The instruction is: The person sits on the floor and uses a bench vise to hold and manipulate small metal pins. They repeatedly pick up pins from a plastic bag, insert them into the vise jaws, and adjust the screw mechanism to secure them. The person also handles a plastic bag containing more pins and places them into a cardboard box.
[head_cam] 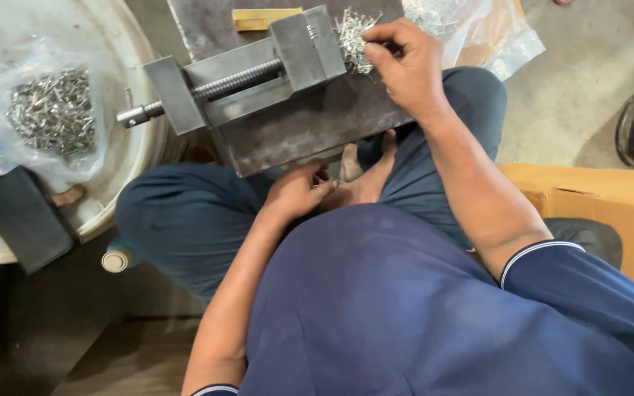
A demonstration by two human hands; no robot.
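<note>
Fingers of the right hand [409, 70] are pinching into a heap of small shiny metal pins [354, 37] beside the grey steel vise [258, 73] — left hand [295, 192] is resting half-curled, empty, against the grey steel plate [310, 125] — just below the vise.

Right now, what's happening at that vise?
A person sits cross-legged with a steel plate across the lap, a machine vise resting on it. The right hand is in a pile of small metal pins beside the vise jaw, fingers pinched on some. The left hand rests low by the plate's near edge. A bag of similar pins lies on a white drum lid.
</note>
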